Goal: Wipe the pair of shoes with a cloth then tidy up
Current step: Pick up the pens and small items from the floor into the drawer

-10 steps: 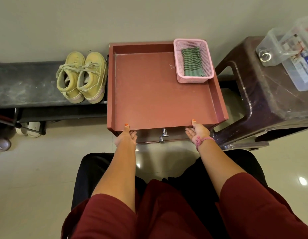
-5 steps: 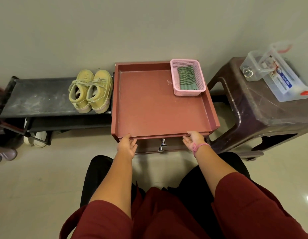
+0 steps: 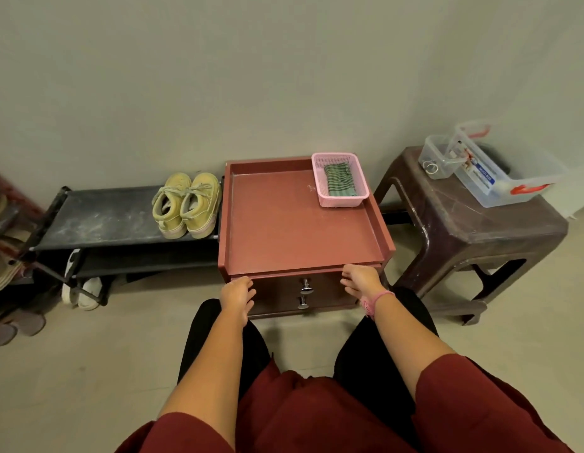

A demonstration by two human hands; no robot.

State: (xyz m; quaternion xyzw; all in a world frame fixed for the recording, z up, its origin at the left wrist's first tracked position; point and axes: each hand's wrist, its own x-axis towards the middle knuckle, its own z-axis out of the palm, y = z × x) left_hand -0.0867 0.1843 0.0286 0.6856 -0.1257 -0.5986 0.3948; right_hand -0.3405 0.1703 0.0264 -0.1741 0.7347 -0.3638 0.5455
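A pair of yellow lace-up shoes stands side by side at the right end of a dusty black shoe rack, toes toward the far wall and just beside a reddish-brown cabinet. A folded green striped cloth lies inside a pink mesh basket in the far right corner of the cabinet's raised-edge top.

A seated person in maroon sleeves and dark trousers reaches both arms toward the near edge of that top. The left hand sits at the near left corner with fingers loosely spread and holding nothing, fingertips by the lip. The right hand, a pink band at its wrist, is at the near right of the edge, fingers relaxed and apart, gripping nothing. Between the hands, two metal knobs show on the drawer fronts.

To the right stands a dark brown plastic stool bearing clear plastic containers with red handles. More footwear lies on the rack's lower shelf and on the pale floor at far left, partly hidden.
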